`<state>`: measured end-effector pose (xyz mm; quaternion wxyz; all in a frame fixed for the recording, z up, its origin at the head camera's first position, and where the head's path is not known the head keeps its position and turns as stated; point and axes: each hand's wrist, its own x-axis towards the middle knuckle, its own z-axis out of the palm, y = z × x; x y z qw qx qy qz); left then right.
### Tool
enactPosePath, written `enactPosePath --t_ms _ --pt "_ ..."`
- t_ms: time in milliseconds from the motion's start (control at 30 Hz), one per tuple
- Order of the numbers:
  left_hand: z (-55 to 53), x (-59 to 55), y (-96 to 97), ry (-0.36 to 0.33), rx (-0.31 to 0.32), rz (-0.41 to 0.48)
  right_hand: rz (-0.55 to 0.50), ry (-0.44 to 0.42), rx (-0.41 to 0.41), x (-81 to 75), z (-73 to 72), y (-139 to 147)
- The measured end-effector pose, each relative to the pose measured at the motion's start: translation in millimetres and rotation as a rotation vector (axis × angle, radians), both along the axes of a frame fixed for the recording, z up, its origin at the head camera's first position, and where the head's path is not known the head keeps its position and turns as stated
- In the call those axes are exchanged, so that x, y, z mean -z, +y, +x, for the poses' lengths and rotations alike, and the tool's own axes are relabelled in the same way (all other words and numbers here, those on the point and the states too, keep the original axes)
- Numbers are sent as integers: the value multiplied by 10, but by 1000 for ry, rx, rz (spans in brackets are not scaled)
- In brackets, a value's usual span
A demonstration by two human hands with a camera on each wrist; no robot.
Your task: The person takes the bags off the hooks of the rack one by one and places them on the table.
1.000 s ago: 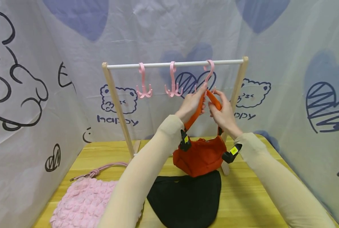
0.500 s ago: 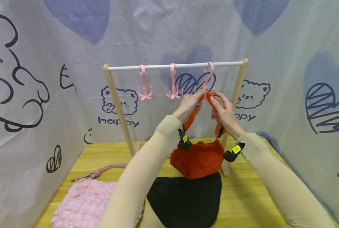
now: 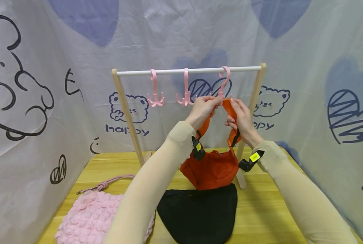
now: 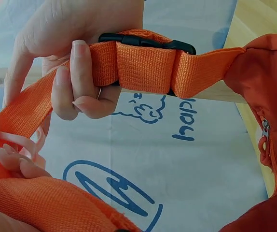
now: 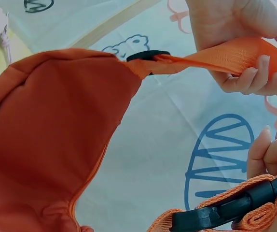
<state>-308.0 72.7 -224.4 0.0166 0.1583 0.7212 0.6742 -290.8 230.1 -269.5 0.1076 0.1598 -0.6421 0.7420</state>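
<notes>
In the head view an orange-red bag [image 3: 212, 169] hangs from its orange strap [image 4: 145, 65], just above a black bag [image 3: 199, 213] on the table. Its black buckle [image 5: 220, 212] sits on the strap beside my right hand. My left hand [image 3: 202, 111] pinches the strap right at the lower prongs of the rightmost pink hook [image 3: 225, 83]. My right hand [image 3: 241, 120] grips the other side of the strap, fingers curled round the webbing. Between the two hands the strap spans the hook's prongs, which are partly hidden by fingers and strap.
Two more pink hooks [image 3: 153, 88] hang further left on the white rod [image 3: 132, 73] of a wooden-legged rack. A pink puffy bag [image 3: 90, 217] with a knotted strap lies at the table's left. A printed cloth [image 3: 169, 34] surrounds the wooden table [image 3: 267, 210].
The right hand has slid down and outward along the strap, spreading it. The left hand has shifted slightly at the hook. The orange-red bag has swung a little to the left.
</notes>
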Motion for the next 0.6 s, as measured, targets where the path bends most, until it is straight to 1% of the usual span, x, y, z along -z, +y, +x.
enactPosePath --t_ms 167,300,467,533,600 --pt "22 -32 -16 47 -25 -115 -72 -25 -56 -33 12 2" --pt "31 -30 -21 84 -20 -153 -94 -41 -59 -49 24 4" --pt "29 -43 -15 137 -9 -194 -98 -56 -54 -70 29 -4" --pt "29 -58 -12 157 -1 -208 -100 -75 -57 -84 33 -4" --pt "28 -73 -11 171 8 -220 -110 -115 -68 -104 36 2"
